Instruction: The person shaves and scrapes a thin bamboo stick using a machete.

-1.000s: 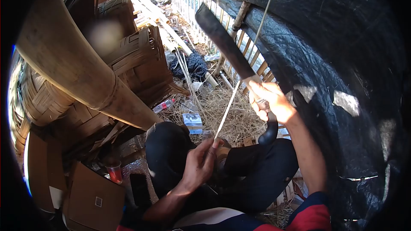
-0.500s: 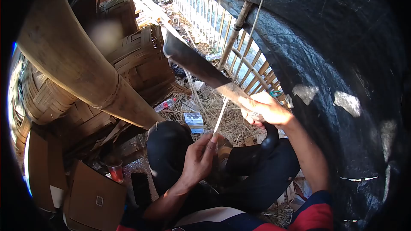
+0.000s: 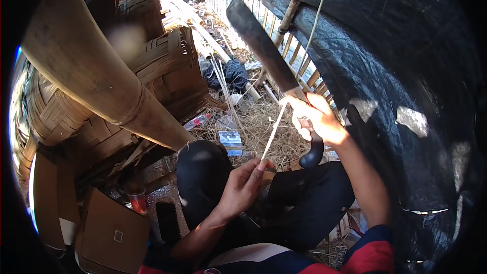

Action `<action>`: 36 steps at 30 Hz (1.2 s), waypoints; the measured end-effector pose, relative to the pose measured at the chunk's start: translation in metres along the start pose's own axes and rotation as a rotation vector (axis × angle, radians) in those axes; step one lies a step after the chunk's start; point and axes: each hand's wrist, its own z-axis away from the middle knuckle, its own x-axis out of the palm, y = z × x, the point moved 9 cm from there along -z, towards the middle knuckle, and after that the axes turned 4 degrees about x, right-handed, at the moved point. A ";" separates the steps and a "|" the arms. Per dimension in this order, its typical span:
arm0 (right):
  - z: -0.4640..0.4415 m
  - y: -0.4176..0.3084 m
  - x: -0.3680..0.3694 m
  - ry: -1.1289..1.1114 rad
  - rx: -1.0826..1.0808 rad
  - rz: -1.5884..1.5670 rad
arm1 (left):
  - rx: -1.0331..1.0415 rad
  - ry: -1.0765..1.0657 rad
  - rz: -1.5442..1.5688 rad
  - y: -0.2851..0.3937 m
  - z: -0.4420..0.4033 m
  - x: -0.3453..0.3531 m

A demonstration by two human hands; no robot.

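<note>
My left hand (image 3: 242,185) pinches the lower part of a thin pale bamboo strip (image 3: 274,132) above my lap. The strip slants up to my right hand (image 3: 320,119), where a small curl of shaving hangs from its side. Beyond that hand, a long thin length rises along the dark tarp and appears to be the same strip. My right hand is closed around a machete (image 3: 264,45) near the base of its blade. Its dark blade points up and away to the left, and its black curved handle (image 3: 312,155) sticks out below my fingers. The strip meets the blade's base.
A thick bamboo pole (image 3: 96,71) slants down on the left, before woven bamboo baskets (image 3: 167,71). Cardboard boxes (image 3: 111,233), a phone (image 3: 167,220) and a red-filled cup (image 3: 137,202) lie lower left. Shavings (image 3: 253,122) cover the ground. A black tarp (image 3: 395,71) hangs right.
The machete has swung more upright and moved right with my right hand. The strip's visible part between the hands is longer, with a curl on it. My left hand has shifted slightly right.
</note>
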 end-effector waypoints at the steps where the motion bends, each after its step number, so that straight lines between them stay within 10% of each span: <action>1: -0.001 -0.006 -0.003 0.041 -0.050 -0.029 | -0.047 -0.042 0.062 -0.004 0.001 0.005; 36: 0.005 0.004 -0.016 0.044 -0.021 0.128 | 0.066 0.191 -0.210 0.000 0.008 -0.011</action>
